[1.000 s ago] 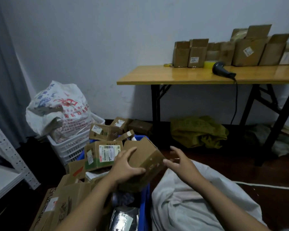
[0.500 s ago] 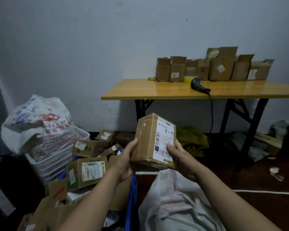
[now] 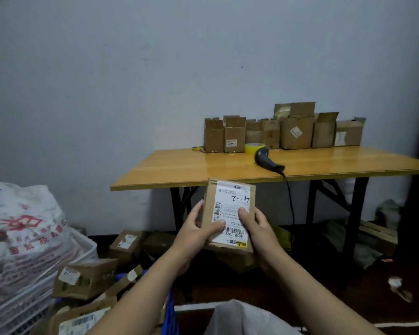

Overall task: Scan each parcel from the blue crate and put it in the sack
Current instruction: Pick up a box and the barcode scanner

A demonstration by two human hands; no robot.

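left hand [image 3: 196, 231] bare | right hand [image 3: 259, 228] bare | forearms uncovered to frame edge | nails apparently short

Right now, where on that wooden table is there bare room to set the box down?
The table is bare across its front left, between its left edge and the scanner, and again right of the scanner. The back edge is crowded with open boxes and a tape roll.
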